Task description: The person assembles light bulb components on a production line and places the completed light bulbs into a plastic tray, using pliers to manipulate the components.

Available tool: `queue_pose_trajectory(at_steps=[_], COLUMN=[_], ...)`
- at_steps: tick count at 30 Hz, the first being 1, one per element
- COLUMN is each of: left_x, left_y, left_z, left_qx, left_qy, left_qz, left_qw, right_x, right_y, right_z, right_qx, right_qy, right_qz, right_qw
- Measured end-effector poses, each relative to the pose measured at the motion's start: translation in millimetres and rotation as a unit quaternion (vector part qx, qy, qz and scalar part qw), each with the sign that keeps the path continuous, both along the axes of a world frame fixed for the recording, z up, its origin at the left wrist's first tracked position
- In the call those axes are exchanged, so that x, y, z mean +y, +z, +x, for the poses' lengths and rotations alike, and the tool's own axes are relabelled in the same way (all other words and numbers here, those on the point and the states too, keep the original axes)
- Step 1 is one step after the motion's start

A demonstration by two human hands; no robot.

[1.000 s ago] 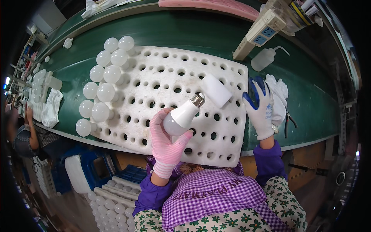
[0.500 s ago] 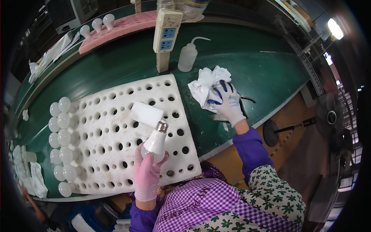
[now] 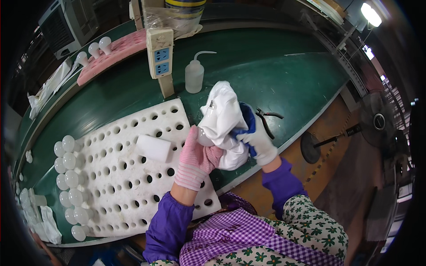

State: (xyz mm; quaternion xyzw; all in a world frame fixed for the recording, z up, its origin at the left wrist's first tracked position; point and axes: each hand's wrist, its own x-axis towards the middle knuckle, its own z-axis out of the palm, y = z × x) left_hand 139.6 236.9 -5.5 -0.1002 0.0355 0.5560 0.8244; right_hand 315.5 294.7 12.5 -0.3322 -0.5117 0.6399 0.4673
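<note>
In its pink striped glove, my left hand grips a light bulb by the frosted dome, above the right edge of a white foam board. My right hand, in a white glove with blue coating, is closed on a crumpled white cloth. The cloth lies against the bulb and hides its neck; what looks like a bit of the metal cap shows among the folds. Right of the cloth, pliers with dark handles rest on the green bench.
Several bulbs line the board's left side, and a white foam block lies on it. Behind are a squeeze bottle, a socket post and a pink foam strip with three bulbs. A black fan stands right.
My right hand has lifted the cloth off the bench and brought it to the bulb. My left hand has moved right and up, turning the bulb into the cloth.
</note>
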Motion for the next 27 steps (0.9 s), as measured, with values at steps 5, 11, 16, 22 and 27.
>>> queue_pose_trajectory(at_steps=[5,11,16,22,27], left_x=[3.1,-1.7,-7.2,-7.2,-7.9], left_y=[-7.9,-7.7,-5.3,-4.0,27.4], left_z=[9.8,17.2,10.6,2.9,-19.8], left_qx=[0.113,0.540,0.839,0.803,0.261], left_qy=[-0.039,0.074,0.198,0.226,-0.148], left_qz=[0.043,0.125,0.279,0.307,0.093], left_qw=[0.992,0.829,0.423,0.458,0.949], right_x=[2.3,-0.6,-13.2,-11.7,-0.2], right_y=[-17.0,-16.6,-3.3,-4.1,-5.5], right_z=[-8.5,-10.3,-20.6,-26.4,-9.0], right_qx=[0.035,0.040,0.120,0.097,-0.045], right_qy=[0.024,0.021,0.009,0.008,0.071], right_qz=[-0.023,-0.064,-0.136,-0.097,-0.001], right_qw=[0.999,0.997,0.983,0.990,0.996])
